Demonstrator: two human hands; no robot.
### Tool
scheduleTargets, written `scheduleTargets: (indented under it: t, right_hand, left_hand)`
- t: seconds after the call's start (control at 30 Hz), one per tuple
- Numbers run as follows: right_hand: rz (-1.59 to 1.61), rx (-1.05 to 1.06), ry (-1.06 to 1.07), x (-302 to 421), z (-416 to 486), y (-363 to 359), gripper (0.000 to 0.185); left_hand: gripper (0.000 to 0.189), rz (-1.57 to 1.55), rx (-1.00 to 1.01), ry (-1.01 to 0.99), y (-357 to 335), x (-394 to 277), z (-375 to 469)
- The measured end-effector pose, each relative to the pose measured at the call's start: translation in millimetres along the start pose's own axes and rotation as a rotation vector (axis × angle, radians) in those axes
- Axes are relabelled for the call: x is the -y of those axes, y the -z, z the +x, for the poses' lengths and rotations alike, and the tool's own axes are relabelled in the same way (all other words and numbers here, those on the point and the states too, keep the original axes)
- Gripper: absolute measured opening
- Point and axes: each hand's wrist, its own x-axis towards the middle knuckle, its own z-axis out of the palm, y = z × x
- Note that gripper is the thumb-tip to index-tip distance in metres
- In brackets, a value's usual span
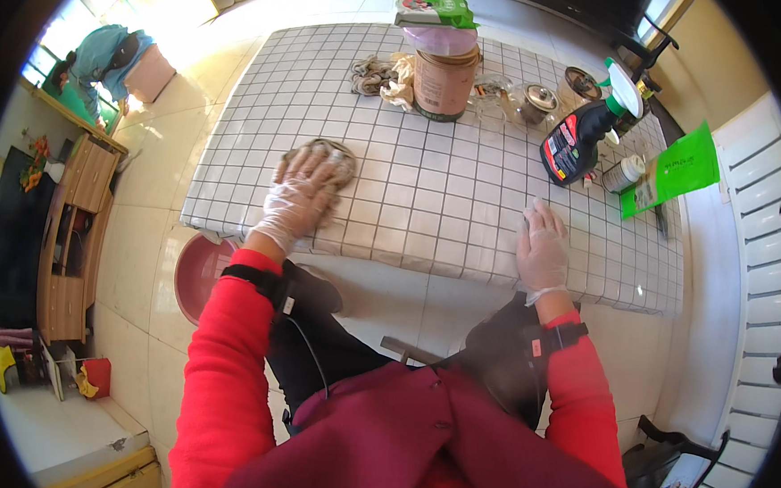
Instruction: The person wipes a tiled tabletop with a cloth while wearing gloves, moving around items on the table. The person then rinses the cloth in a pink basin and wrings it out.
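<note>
My left hand [296,201], in a clear plastic glove, presses a damp-looking grey-brown cloth [347,161] onto the checked tablecloth [427,186], left of the middle and close to the front edge. Part of the cloth is hidden under the palm. On the right, my similarly gloved right hand [542,257] rests on the tabletop by the front edge, holding nothing. Beyond it stands a black spray bottle [571,144] with a green and white trigger head. A small white bottle [623,174] and a bright green packet [676,171] are to its right.
A cardboard canister [446,86] topped by a wipes pack [438,11] stands at the back, beside crumpled rags [372,75]. Glass jars [533,104] are right of it. A pink basin [195,279] sits on the floor at left. Another person [110,59] bends near the window.
</note>
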Motion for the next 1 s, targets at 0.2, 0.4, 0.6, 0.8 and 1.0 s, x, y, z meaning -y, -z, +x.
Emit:
scheduleTargets:
  t: [0.2,0.4,0.6,0.8,1.0]
  right_hand:
    - [-0.024,0.009,-0.013,0,1,-3,0.025]
    - [-0.037,0.005,-0.021,-1,0,-5,0.025]
    - [-0.003,0.007,-0.028,-5,-3,-7,0.025]
    - [-0.003,-0.013,-0.008,-6,-2,-9,0.024]
    - [-0.021,-0.007,0.009,-5,-1,-5,0.025]
  left_hand:
    - [0.057,-0.01,0.006,0.164,-8,-14,-4]
    - [0.054,-0.093,0.044,0.035,-5,-79,11]
    - [0.02,-0.893,-0.038,0.055,4,-74,27]
    - [0.028,-0.835,-0.144,0.103,3,8,21]
    - [0.054,-0.381,-0.127,0.017,-13,-14,-5]
